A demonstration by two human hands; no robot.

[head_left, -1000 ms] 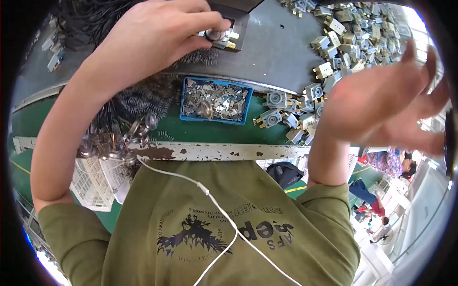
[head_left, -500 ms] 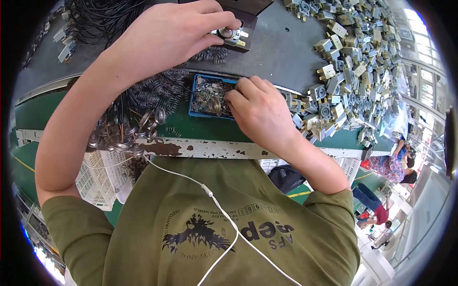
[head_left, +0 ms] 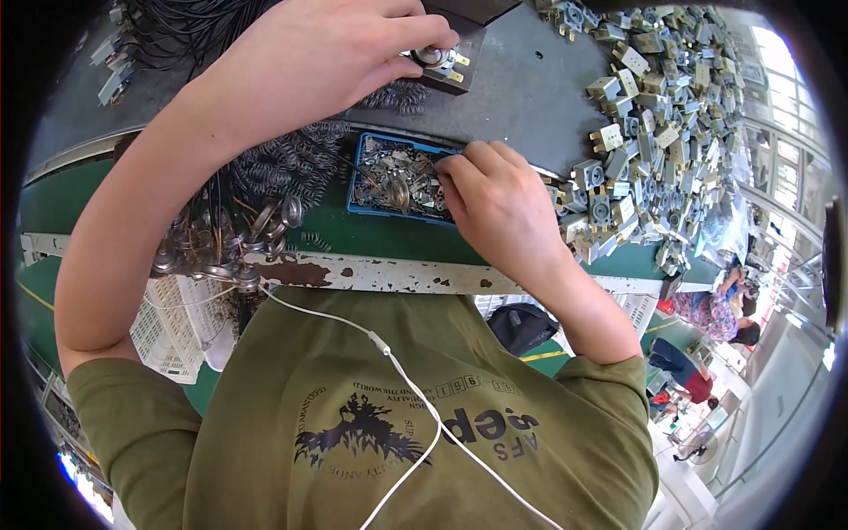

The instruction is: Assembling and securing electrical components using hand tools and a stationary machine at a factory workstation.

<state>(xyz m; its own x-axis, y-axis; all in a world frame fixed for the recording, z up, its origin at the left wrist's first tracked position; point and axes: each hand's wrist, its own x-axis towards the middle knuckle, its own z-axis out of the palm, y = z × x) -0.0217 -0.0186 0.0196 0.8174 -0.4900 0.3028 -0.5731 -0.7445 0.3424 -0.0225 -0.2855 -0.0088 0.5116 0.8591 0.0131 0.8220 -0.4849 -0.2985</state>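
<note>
My left hand reaches over to the far side of the bench. Its thumb and fingers are closed on a round metal part of a small unit with brass terminals, which sits in a dark box-like holder. My right hand is curled at the right end of a blue tray full of small metal pieces. Its fingertips are pressed together there, and whatever they hold is hidden. A round metal disc lies on the pieces in the tray.
Dark coil springs are heaped left of the tray, beside metal discs with thin copper-coloured tubes. Black cables lie at the far left. Many grey switch-like blocks cover the right side. A chipped white rail edges the bench.
My right hand has shifted slightly right, uncovering more of the tray. My left hand keeps its grip on the round metal part. The whole view has shifted a little.
</note>
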